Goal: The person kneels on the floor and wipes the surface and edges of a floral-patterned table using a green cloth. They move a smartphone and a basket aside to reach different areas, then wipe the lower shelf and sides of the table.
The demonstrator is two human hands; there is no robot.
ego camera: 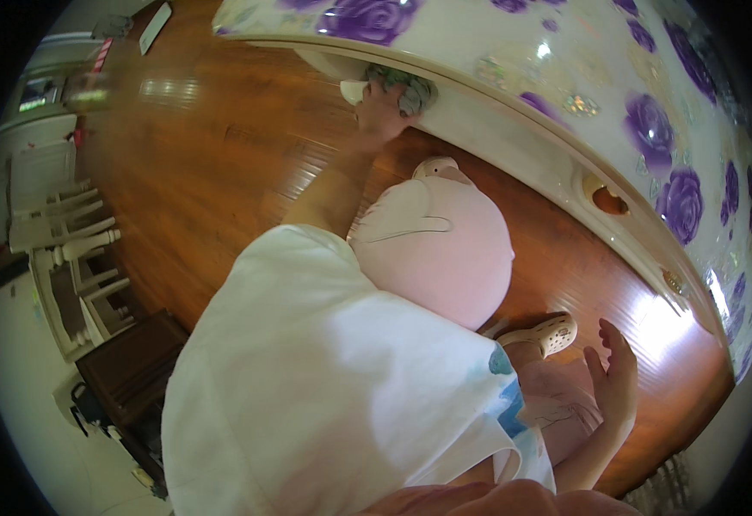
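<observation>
My left hand (382,115) reaches away from my body and grips a bunched grey-green cloth (416,97). The cloth lies against the pale, glossy side of a table (486,138), below the overhanging edge of its top. Part of the cloth is hidden by my fingers. Over the tabletop is a shiny cover with purple roses (648,132). At the lower right, my right hand (615,371) hangs with its fingers apart and nothing in it, near my pink-clad leg (560,400). My other bent knee (444,248) is between my left forearm and the table.
Wooden floor (221,148) surrounds my beige clog (553,334). White chairs (85,258) and a dark brown piece of furniture (134,361) stand at the left. A flat white object (155,29) lies at the upper left. The table's edge curves down the right side.
</observation>
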